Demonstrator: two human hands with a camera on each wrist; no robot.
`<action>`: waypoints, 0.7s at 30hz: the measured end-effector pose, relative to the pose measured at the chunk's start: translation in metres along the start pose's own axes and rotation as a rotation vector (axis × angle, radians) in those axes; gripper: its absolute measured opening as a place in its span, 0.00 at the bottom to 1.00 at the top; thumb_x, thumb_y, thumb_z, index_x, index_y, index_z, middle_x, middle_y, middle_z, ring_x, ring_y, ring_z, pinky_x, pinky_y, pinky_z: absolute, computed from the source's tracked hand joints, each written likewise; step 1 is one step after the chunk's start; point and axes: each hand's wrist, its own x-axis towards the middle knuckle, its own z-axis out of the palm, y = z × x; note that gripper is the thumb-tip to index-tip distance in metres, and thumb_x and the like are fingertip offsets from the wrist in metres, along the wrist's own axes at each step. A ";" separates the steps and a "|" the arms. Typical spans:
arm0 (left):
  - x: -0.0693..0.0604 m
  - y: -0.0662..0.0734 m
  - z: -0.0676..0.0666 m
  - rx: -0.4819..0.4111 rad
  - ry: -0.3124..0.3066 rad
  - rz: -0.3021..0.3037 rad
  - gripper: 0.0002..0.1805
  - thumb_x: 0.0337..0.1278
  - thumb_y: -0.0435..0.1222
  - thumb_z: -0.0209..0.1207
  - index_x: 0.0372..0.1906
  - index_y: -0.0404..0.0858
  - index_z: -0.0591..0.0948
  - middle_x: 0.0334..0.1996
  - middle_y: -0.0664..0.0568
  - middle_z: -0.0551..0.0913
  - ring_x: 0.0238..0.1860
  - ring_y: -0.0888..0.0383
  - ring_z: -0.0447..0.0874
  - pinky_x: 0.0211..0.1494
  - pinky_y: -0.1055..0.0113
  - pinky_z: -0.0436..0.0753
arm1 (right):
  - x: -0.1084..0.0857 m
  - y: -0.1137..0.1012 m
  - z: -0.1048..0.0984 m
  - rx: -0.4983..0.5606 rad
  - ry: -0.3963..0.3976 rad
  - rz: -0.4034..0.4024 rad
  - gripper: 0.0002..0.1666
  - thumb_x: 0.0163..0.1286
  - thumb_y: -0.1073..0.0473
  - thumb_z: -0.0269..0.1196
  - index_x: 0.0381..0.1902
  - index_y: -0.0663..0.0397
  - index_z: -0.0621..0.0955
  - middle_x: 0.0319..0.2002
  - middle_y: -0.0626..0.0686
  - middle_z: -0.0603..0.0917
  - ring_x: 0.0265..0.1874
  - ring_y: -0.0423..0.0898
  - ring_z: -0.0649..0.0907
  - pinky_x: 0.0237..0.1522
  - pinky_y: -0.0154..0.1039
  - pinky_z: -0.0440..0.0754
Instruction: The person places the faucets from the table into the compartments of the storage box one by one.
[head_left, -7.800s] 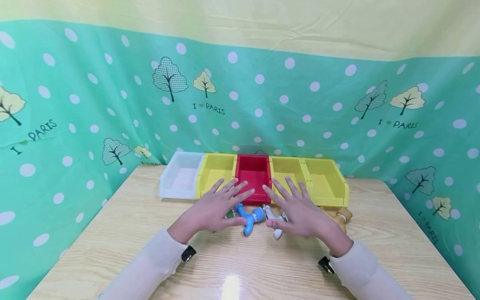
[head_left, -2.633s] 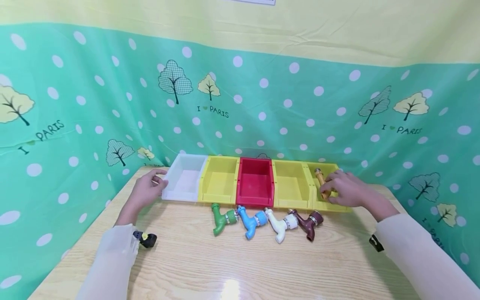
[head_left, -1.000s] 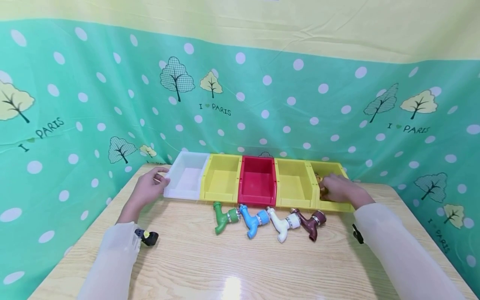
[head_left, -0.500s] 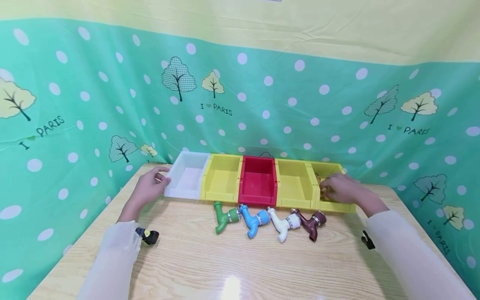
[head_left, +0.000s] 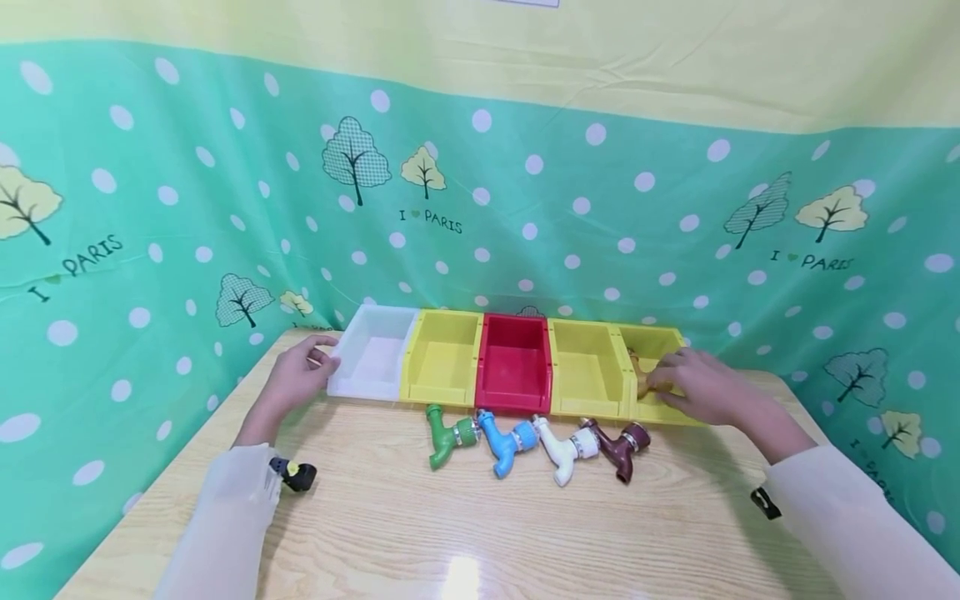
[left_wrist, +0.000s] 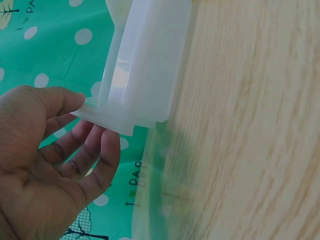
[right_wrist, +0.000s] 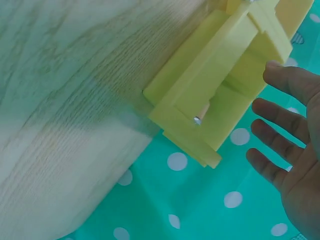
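In the head view, my left hand (head_left: 294, 379) is at the left wall of the white bin (head_left: 365, 389). The left wrist view shows the left hand (left_wrist: 65, 155) gripping the corner of the white bin (left_wrist: 152, 75), thumb above and fingertips below. My right hand (head_left: 697, 387) is over the right side of the rightmost yellow bin (head_left: 663, 414), where an orange tap (head_left: 642, 385) lies partly hidden. In the right wrist view, the right hand (right_wrist: 292, 120) has its fingers apart beside the yellow bin (right_wrist: 192, 95), holding nothing; a bit of the tap (right_wrist: 204, 111) shows inside.
Between the white and rightmost bins stand a yellow bin (head_left: 438, 396), a red bin (head_left: 512, 402) and another yellow bin (head_left: 588, 407). Before them on the table (head_left: 465, 517) lie green (head_left: 444, 438), blue (head_left: 504, 443), white (head_left: 562, 451) and maroon (head_left: 619, 451) taps. Patterned cloth hangs behind.
The orange tap has gone from the table into the rightmost bin. My right hand has let it go and drawn back rightward. My left hand moved from above the taps to the white bin.
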 end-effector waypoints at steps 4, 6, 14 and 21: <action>0.000 0.000 0.000 0.005 0.003 0.005 0.22 0.76 0.41 0.56 0.67 0.34 0.73 0.43 0.39 0.81 0.45 0.44 0.82 0.38 0.62 0.86 | -0.006 -0.010 -0.002 -0.043 -0.018 -0.002 0.13 0.63 0.59 0.74 0.45 0.37 0.89 0.46 0.49 0.87 0.47 0.56 0.82 0.47 0.60 0.80; 0.000 -0.001 0.000 0.005 0.002 0.005 0.22 0.76 0.41 0.56 0.66 0.35 0.73 0.43 0.39 0.81 0.45 0.44 0.82 0.38 0.62 0.86 | -0.008 -0.016 -0.001 -0.069 -0.028 -0.015 0.12 0.63 0.58 0.74 0.45 0.40 0.88 0.47 0.51 0.87 0.48 0.57 0.82 0.48 0.62 0.81; 0.000 -0.001 0.000 0.000 0.004 0.001 0.22 0.77 0.41 0.55 0.67 0.34 0.73 0.43 0.39 0.81 0.45 0.44 0.82 0.38 0.62 0.86 | -0.013 -0.038 0.006 -0.109 0.003 -0.127 0.13 0.62 0.58 0.76 0.45 0.48 0.88 0.47 0.51 0.86 0.49 0.56 0.81 0.49 0.59 0.82; -0.001 0.001 0.001 0.005 0.010 -0.006 0.23 0.77 0.42 0.55 0.67 0.34 0.73 0.43 0.39 0.80 0.45 0.44 0.82 0.39 0.62 0.86 | -0.015 -0.053 0.019 -0.098 0.025 -0.219 0.18 0.58 0.55 0.77 0.47 0.45 0.88 0.46 0.48 0.86 0.48 0.52 0.81 0.52 0.56 0.82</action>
